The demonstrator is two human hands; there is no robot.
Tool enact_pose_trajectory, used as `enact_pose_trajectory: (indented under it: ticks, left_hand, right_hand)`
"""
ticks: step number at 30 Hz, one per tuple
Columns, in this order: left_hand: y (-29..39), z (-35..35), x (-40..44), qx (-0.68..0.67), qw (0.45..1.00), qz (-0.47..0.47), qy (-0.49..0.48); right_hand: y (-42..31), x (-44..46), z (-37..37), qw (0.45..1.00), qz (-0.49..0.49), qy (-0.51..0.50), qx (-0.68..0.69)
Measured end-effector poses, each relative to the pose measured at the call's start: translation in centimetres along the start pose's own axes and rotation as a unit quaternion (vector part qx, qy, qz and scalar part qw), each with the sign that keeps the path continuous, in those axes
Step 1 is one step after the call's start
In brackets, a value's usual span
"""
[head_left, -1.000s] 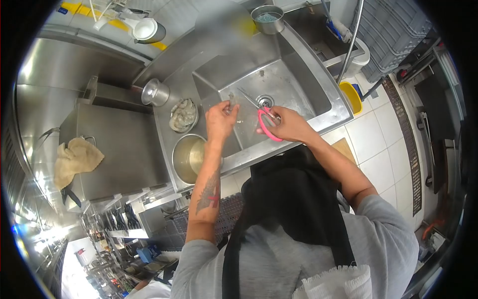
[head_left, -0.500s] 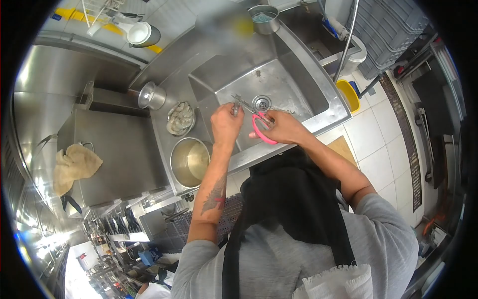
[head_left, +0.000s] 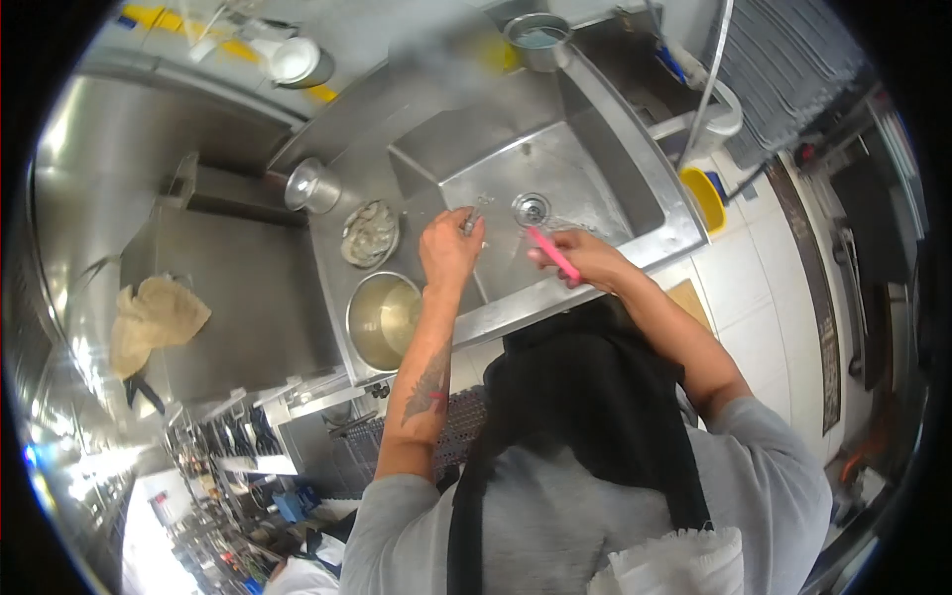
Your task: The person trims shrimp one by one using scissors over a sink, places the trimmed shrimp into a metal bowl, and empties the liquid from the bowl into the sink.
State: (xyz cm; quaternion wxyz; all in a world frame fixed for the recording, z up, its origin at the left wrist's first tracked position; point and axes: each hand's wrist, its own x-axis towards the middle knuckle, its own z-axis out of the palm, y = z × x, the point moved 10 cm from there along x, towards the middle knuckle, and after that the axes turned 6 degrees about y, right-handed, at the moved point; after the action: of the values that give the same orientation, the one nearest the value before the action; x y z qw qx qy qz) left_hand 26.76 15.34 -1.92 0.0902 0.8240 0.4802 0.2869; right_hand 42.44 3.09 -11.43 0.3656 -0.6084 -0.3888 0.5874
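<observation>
Over the sink (head_left: 496,164), my left hand (head_left: 446,248) pinches a small greyish shrimp (head_left: 473,215) between thumb and fingertips. My right hand (head_left: 593,262) is closed on pink-handled scissors (head_left: 553,254), just right of the left hand. Their blades are hard to make out from this angle, and they appear apart from the shrimp. Left of my left hand, a bowl of grey shrimp (head_left: 371,234) rests on the steel counter. Nearer to me stands a metal pot (head_left: 383,319) with cloudy, yellowish liquid. The drain (head_left: 533,208) shows beyond the scissors, with small wet scraps close by.
A metal container (head_left: 312,186) stands behind the shrimp bowl. Another pot (head_left: 536,42) sits at the sink's far corner. A beige cloth (head_left: 159,322) hangs over the steel unit at left. A yellow bucket (head_left: 702,201) is on the floor right of the sink.
The scissors have moved away from the shrimp, rightward and toward me, and turned in my right hand. My left hand stays nearly in place with the shrimp. The camera view has shifted slightly.
</observation>
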Motion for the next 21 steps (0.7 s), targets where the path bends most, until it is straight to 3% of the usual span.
enact_pose_trajectory:
  ticks: [2,4,8,12,14,15,19,21]
  left_hand:
    - [-3.8,-2.4,0.6,0.031,0.999,-0.032,0.016]
    - [-10.3,-5.7,1.7,0.014,0.991,-0.125,0.033]
    - [-24.1,-11.1,2.5,0.059,0.958,-0.265,0.093]
    - [-34.2,-7.9,2.2,0.013,0.928,-0.371,0.038]
    - [-35.5,-6.6,2.4,-0.036,0.933,-0.355,0.045]
    - [-31.1,-9.7,2.8,0.104,0.950,-0.284,0.081]
    - [-30.7,-14.0,1.2,0.129,0.925,-0.332,0.131]
    - [-26.7,-12.0,-1.4,0.003,0.960,-0.269,-0.072]
  right_hand:
    - [1.1,-1.0,-2.2,0.995,0.064,0.076,-0.028]
    - [3.1,-0.7,-3.6,0.990,0.032,0.108,-0.082]
    - [7.2,-2.0,-4.8,0.990,0.095,0.101,-0.012]
    - [9.5,-2.3,-5.4,0.988,0.131,0.082,-0.004]
    - [8.7,-2.9,-5.2,0.987,0.143,0.079,-0.009]
    - [7.9,-3.0,-5.1,0.990,0.118,0.071,-0.031]
    - [5.8,-3.9,-5.0,0.996,0.062,0.051,-0.044]
    - [6.7,-3.9,-5.4,0.996,0.065,0.053,0.008]
